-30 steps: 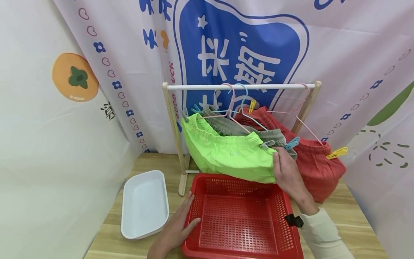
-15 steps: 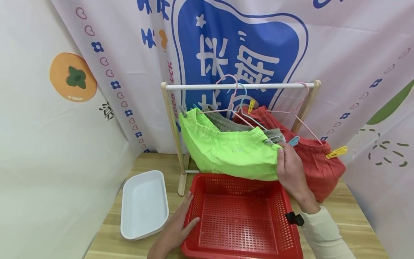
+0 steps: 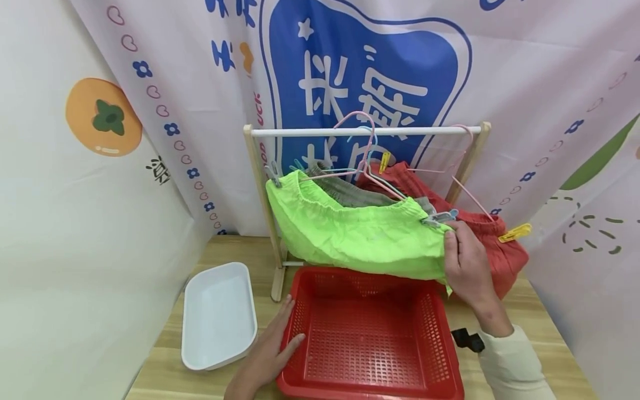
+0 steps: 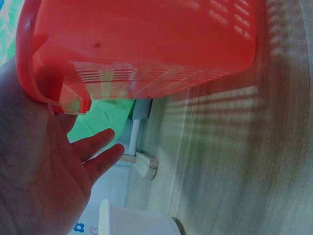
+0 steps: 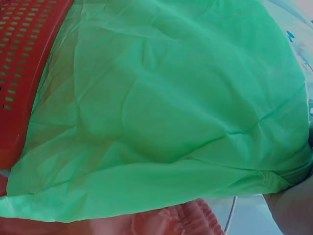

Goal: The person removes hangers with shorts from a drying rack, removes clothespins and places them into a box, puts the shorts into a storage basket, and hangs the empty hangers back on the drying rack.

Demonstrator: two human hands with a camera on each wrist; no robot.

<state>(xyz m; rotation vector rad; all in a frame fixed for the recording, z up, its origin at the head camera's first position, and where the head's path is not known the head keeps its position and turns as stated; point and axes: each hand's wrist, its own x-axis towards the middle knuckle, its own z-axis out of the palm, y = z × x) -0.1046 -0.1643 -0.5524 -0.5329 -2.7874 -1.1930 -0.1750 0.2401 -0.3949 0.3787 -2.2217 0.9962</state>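
Observation:
Bright green elastic-waist shorts [image 3: 370, 236] hang from a pink hanger [image 3: 367, 150], with a grey clothespin at each end of the waistband. My right hand [image 3: 470, 264] pinches the shorts' right corner, just below the right clothespin [image 3: 436, 219]. In the right wrist view the green cloth [image 5: 161, 107] fills most of the picture; only a bit of the hand shows at the edge. My left hand [image 3: 267, 350] rests on the left rim of a red basket [image 3: 295, 322]. In the left wrist view its fingers [image 4: 100, 147] are stretched outside the basket wall; the thumb is hidden there.
A wooden rack with a white bar [image 3: 310, 132] stands behind the basket. Grey shorts [image 3: 350, 191] and red shorts [image 3: 495, 250] hang on it, held with blue and yellow clothespins. A white tray [image 3: 217, 316] lies on the table at the left.
My right hand has moved to the right, drawing the green shorts along and stretching their waistband flatter. The pink hanger has shifted right and risen slightly. The left hand keeps its place on the basket.

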